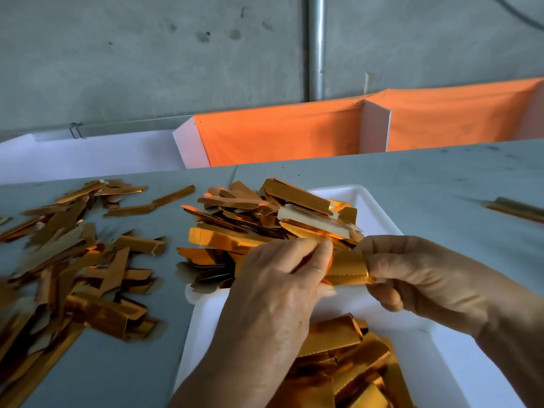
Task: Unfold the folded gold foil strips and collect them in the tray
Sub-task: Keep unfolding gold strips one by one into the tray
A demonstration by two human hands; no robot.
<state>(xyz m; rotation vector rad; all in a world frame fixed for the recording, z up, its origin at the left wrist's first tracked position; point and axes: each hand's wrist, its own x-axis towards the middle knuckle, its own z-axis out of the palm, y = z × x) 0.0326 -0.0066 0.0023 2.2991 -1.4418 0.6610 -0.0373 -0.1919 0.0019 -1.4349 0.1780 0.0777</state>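
A grey table (pixel 412 178) stands before a concrete wall (pixel 147 54), with orange cloth (pixel 279 134) at the upper right. At center, the left hand (pixel 279 284) and the right hand (pixel 418 272) pinch 1 strip (pixel 348 267) above the white tray (pixel 379 207), apparently opening it. Next it should drop onto the tray pile (pixel 347 357). Folded strips (pixel 73 260) wait at left.

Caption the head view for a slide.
Both hands pinch one gold foil strip above the white tray.

glossy gold foil strips (pixel 232 242) – smooth white plastic tray (pixel 379 213), matt grey table (pixel 412 178), orange cloth (pixel 279 134).
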